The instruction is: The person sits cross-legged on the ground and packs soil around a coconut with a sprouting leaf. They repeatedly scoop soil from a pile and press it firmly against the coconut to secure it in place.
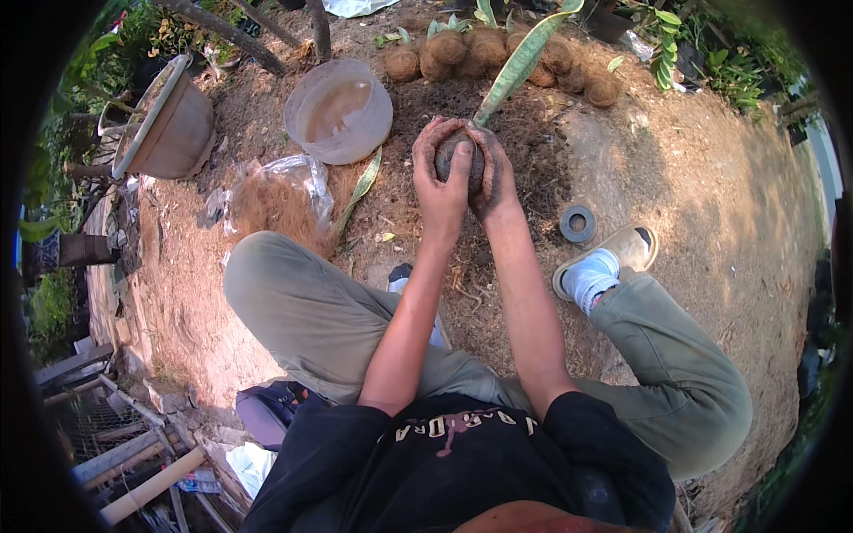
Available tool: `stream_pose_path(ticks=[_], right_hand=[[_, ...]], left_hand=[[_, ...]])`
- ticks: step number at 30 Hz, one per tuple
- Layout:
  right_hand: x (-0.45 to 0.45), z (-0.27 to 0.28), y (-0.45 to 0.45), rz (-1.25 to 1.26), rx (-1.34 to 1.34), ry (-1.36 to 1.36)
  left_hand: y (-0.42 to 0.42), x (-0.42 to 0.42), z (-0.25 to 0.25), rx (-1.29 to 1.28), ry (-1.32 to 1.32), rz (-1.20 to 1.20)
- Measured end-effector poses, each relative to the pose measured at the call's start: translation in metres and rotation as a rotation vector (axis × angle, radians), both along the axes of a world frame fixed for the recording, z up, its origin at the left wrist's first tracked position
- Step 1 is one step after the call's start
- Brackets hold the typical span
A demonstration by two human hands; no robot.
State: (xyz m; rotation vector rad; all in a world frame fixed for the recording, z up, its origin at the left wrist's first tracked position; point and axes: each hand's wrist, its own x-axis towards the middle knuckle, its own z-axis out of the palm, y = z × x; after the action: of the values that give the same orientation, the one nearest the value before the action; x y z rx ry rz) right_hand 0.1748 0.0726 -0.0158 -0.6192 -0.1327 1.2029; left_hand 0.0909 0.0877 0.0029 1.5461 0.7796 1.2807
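Note:
Between my two palms sits a dark, round ball of soil. My left hand wraps its left side, with the thumb laid across the front. From the right, my right hand cups the same ball, its fingers smeared with soil. A long mottled snake plant leaf rises from the top of the ball and leans up to the right. Loose dark soil covers the ground beneath and around both hands. The underside of the ball is hidden by my hands.
Several fibre-wrapped balls line the far side. Left of my hands stand a translucent tub of brownish water, a plastic bag, brown fibre and a loose snake plant leaf. A grey ring-shaped roll lies near my right shoe.

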Motion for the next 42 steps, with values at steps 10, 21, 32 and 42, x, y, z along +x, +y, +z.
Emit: stream_pose_path(ticks=[10,21,32,42], right_hand=[[-0.009,0.031,-0.003,0.084,0.12,-0.03],[-0.011,0.049,-0.008,0.134,0.334,-0.06],[-0.015,0.049,-0.004,0.104,0.079,-0.216],[-0.023,0.034,-0.002,0.046,0.006,-0.243]], left_hand=[[-0.003,-0.003,0.012,0.218,-0.014,0.155],[-0.016,-0.004,0.039,0.517,0.022,0.302],[-0.004,-0.019,0.049,-0.577,-0.697,-0.193],[-0.006,-0.007,0.026,0.017,-0.251,0.265]])
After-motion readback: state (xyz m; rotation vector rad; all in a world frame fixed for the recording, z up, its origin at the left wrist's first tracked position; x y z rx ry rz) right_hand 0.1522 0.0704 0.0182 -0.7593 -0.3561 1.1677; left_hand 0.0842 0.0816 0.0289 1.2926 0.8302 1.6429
